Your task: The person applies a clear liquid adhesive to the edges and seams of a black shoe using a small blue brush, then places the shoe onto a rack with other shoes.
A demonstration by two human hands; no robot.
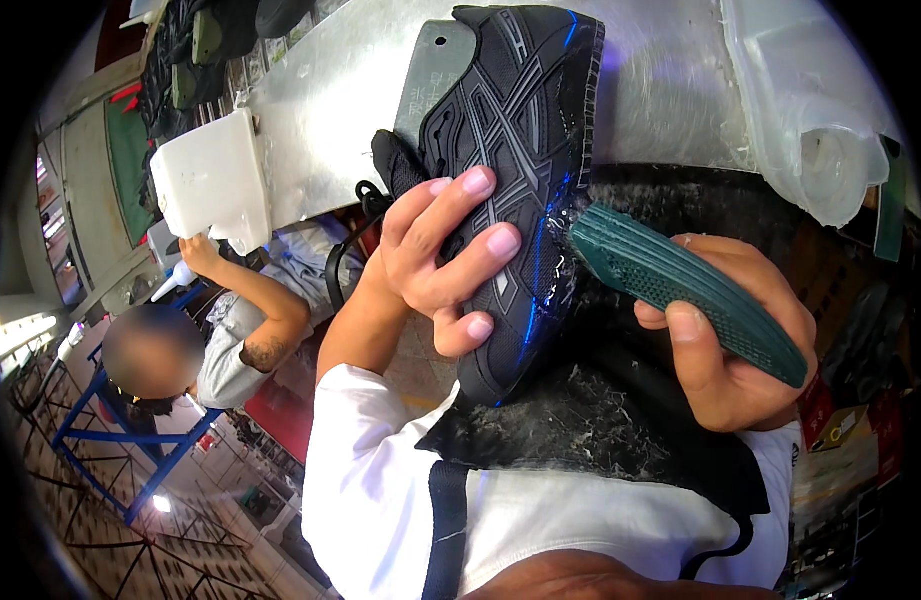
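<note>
A black shoe upper [520,120] with grey overlays is stretched on a grey-green shoe last [442,75], lying on its side with the toe toward me. Blue light streaks run along its lower edge. My left hand [440,255] grips it from the left, fingers pressed on the side panel. In my right hand [745,330] is a dark green, curved tool [695,285] with ridges and a dotted grip, like a brush handle. Its tip meets or nearly meets the upper's lower edge; whatever is under the tip is hidden. Loose black laces hang at the left.
A metal table [670,90] lies beyond the shoe, with a translucent plastic container [810,120] at the right. At the left stands a white plastic container [215,175], near a co-worker's hand [198,255]. A stained black apron [580,420] covers my lap.
</note>
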